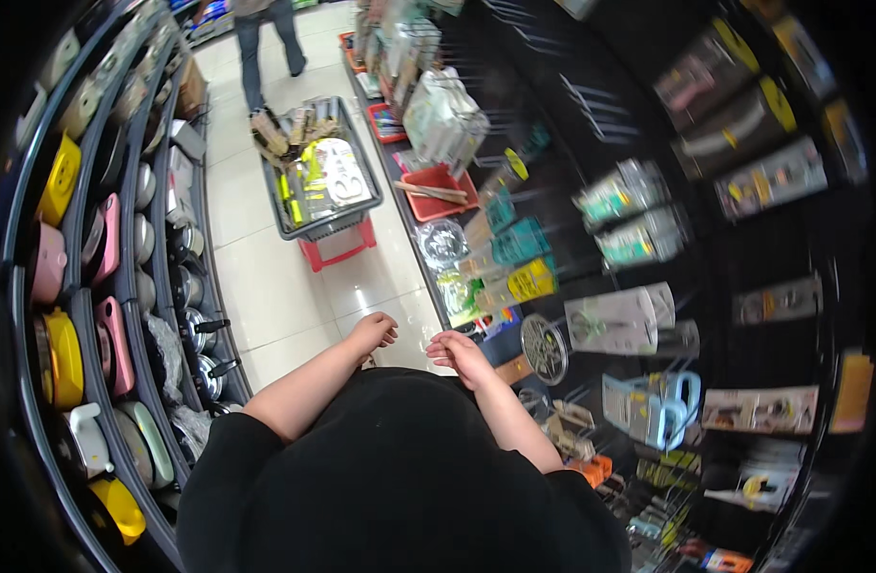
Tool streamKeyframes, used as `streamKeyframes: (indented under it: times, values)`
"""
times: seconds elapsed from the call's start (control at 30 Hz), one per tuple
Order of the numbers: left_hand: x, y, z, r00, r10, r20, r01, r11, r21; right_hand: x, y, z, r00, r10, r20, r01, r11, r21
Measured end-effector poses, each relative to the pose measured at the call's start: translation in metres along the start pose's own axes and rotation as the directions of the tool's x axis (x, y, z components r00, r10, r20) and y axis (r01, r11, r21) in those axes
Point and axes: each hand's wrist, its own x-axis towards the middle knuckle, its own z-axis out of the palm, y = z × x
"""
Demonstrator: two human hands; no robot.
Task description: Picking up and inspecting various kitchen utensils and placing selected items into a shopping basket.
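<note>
Both hands are held in front of my black shirt, above the tiled floor. My left hand (372, 334) has loosely curled fingers and no object shows in it. Across a small gap, my right hand (461, 356) has its fingers partly bent and also shows nothing held. Ahead of them a dark plastic basket (377, 197) rests on a red plastic stool (337, 248). Packaged scissors (342, 172), yellow-green packaged goods and wooden-handled items fill it. Close to my right hand, packaged kitchen tools lie on the low shelf, and a round metal strainer-like disc (544, 349) hangs beside them.
Shelves of pans and pots (65, 358) curve along the left. On the right, a black display wall holds hanging packaged utensils (617, 319). A red tray (438, 208) with wooden sticks sits on its low ledge. Farther up the aisle a person (269, 43) stands or walks beyond the basket.
</note>
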Motion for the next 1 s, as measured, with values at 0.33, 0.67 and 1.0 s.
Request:
streamKeyframes:
  times: [0.33,0.67,1.0]
  values:
    - [0.012,0.007,-0.113,0.963,-0.049,-0.265,-0.045,0.941,-0.335,0.124,-0.067,0.077,0.965,0.210,0.155,-0.175,0.961,-0.213]
    - [0.106,0.087,-0.174,0.917,0.009,-0.399,-0.074,0.986,-0.150,0.299,-0.187,0.095,0.934,0.205,0.294,-0.135,0.961,-0.242]
    - [0.308,0.146,-0.272,0.840,-0.238,-0.487,0.134,0.962,-0.238,0.365,-0.271,0.030,0.991,0.116,0.060,-0.112,0.992,-0.054]
